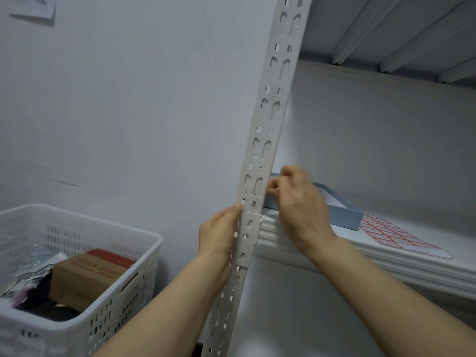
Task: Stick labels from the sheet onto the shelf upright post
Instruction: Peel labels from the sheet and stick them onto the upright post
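Room lies left of the post (273, 119); blue tray (343, 215) seemingly crowds its right.

No text, number or brand is legible at this resolution.
- Cardboard box (87, 276), in the white basket (77, 218), near left: two rows of red print on its top face, too blurred to read.
- Label sheet (396, 235), on the shelf (386, 264), right: red-bordered labels; no writing can be made out.
- Paper (33, 9), on the wall (141, 99), far left: dark marks, unreadable.
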Tool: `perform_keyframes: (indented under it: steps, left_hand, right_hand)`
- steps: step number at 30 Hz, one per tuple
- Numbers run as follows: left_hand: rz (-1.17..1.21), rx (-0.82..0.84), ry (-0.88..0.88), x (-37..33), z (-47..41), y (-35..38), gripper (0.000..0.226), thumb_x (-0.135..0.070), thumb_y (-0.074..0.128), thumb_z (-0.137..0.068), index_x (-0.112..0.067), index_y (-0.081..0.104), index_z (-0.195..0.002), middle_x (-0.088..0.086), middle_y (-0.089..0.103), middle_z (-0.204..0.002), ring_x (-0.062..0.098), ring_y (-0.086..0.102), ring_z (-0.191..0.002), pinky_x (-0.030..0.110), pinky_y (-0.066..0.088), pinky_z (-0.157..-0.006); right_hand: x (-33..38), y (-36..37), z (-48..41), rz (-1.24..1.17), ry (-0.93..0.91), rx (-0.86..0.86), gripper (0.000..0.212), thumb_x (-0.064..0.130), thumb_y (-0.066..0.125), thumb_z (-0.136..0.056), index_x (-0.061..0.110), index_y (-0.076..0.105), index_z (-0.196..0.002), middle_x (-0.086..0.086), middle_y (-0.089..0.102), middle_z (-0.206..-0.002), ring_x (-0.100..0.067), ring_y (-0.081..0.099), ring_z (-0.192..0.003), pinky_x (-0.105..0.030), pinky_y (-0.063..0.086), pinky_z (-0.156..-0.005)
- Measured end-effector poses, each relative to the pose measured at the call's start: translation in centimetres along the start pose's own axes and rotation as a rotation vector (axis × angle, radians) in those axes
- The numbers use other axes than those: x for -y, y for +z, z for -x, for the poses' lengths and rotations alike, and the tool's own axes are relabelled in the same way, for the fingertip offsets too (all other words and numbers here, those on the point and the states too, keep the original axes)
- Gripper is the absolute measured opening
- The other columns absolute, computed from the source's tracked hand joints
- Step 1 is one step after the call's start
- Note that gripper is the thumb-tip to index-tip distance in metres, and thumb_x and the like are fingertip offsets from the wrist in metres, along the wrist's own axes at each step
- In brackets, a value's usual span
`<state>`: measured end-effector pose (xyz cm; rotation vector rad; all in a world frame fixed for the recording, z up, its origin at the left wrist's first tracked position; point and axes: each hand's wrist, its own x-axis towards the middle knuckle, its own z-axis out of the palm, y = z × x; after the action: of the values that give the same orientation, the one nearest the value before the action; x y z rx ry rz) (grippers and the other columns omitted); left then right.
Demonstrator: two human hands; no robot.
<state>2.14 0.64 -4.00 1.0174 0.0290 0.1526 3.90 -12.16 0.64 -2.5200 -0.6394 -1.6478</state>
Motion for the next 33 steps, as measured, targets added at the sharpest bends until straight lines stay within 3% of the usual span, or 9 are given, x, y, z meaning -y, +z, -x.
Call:
perform_keyframes:
  steps: [2, 5, 8, 11, 15, 21, 25, 29, 33]
  left_hand:
    - [0.006, -0.066, 0.018, -0.3, -0.1, -0.5, 0.016, -0.017, 0.059, -0.09, -0.003, 0.067, -0.094, 0.003, 0.069, -0.09, -0.008, 0.065, -0.069, 0.003, 0.042, -0.056]
    - [-0.019, -0.162, 0.124, -0.5, -0.3, -0.7, 0.033, -0.011, 0.059, -0.089, -0.007, 0.061, -0.122, 0.003, 0.062, -0.123, 0.014, 0.057, -0.109, 0.019, 0.037, -0.089]
    - [-0.229, -0.28, 0.392, -0.2, -0.1, -0.1, 0.03, -0.009, 0.057, -0.087, -0.028, 0.059, -0.111, -0.01, 0.057, -0.11, 0.014, 0.05, -0.105, 0.035, 0.038, -0.103]
    - [-0.372, -0.233, 0.589, -0.5, 0.6, 1.4, 0.032, -0.008, 0.058, -0.084, -0.034, 0.054, -0.103, -0.017, 0.047, -0.096, 0.013, 0.045, -0.101, 0.048, 0.038, -0.101]
    - [-0.463, -0.16, 0.749, -0.3, 1.2, 2.8, 0.034, -0.007, 0.055, -0.084, -0.034, 0.052, -0.104, -0.013, 0.049, -0.105, 0.007, 0.042, -0.1, 0.045, 0.038, -0.098]
    - [-0.559, 0.056, 0.969, 0.0, 1.5, 5.4, 0.036, -0.011, 0.046, -0.079, -0.03, 0.055, -0.108, -0.026, 0.045, -0.105, -0.007, 0.042, -0.105, 0.023, 0.042, -0.094]
    - [-0.64, 0.226, 0.859, -0.4, 1.2, 7.4, 0.039, 0.003, 0.049, -0.087, -0.017, 0.06, -0.118, -0.013, 0.058, -0.105, -0.005, 0.053, -0.095, 0.006, 0.041, -0.087]
    - [-0.891, 0.278, 0.715, -0.8, 0.3, 9.1, 0.043, -0.007, 0.045, -0.091, -0.017, 0.052, -0.132, -0.001, 0.056, -0.131, 0.014, 0.052, -0.118, 0.028, 0.04, -0.102]
    - [-1.306, 0.313, 0.766, 0.0, -0.8, 9.9, 0.041, -0.026, 0.035, -0.098, -0.013, 0.046, -0.136, 0.003, 0.05, -0.14, 0.02, 0.041, -0.129, 0.032, 0.026, -0.111]
  right_hand:
    - [-0.9, -0.6, -0.3, -0.081, 0.187, 0.0, 0.016, 0.016, 0.049, -0.095, 0.005, 0.059, -0.09, -0.014, 0.055, -0.104, -0.026, 0.052, -0.075, -0.032, 0.036, -0.06]
    - [-2.6, -1.6, -1.0, -0.203, 0.366, 0.096, 0.011, 0.016, 0.046, -0.097, 0.011, 0.056, -0.095, -0.009, 0.057, -0.099, -0.022, 0.055, -0.078, -0.031, 0.036, -0.067]
    - [-3.7, -2.1, -1.8, -0.464, 0.609, 0.097, 0.011, 0.008, 0.053, -0.093, 0.012, 0.06, -0.086, -0.005, 0.064, -0.077, -0.001, 0.059, -0.055, -0.018, 0.046, -0.057]
    - [-4.9, -2.7, -2.5, -0.741, 0.839, 0.088, 0.005, -0.003, 0.061, -0.086, -0.002, 0.066, -0.086, -0.01, 0.064, -0.069, -0.009, 0.064, -0.052, -0.02, 0.056, -0.055]
    - [-5.7, -3.4, -3.0, -0.996, 1.022, 0.122, 0.007, -0.011, 0.064, -0.08, -0.005, 0.063, -0.078, -0.018, 0.063, -0.071, -0.015, 0.066, -0.047, -0.021, 0.058, -0.056]
    - [-7.8, -4.5, -3.6, -1.137, 1.161, 0.115, 0.031, -0.019, 0.059, -0.079, 0.002, 0.053, -0.101, -0.023, 0.065, -0.082, -0.028, 0.069, -0.063, -0.026, 0.059, -0.055]
    - [-8.5, -4.5, -3.6, -1.152, 1.165, 0.141, 0.036, -0.02, 0.056, -0.08, 0.0, 0.047, -0.109, -0.025, 0.064, -0.084, -0.028, 0.067, -0.063, -0.024, 0.058, -0.052]
    - [-9.3, -4.4, -3.2, -1.135, 1.119, 0.136, 0.027, -0.018, 0.063, -0.076, -0.003, 0.053, -0.096, -0.024, 0.063, -0.08, -0.019, 0.067, -0.048, -0.021, 0.057, -0.053]
    - [-10.1, -3.8, -3.2, -1.053, 1.071, 0.141, 0.013, -0.011, 0.066, -0.078, -0.003, 0.057, -0.084, -0.019, 0.062, -0.072, -0.014, 0.065, -0.045, -0.018, 0.056, -0.053]
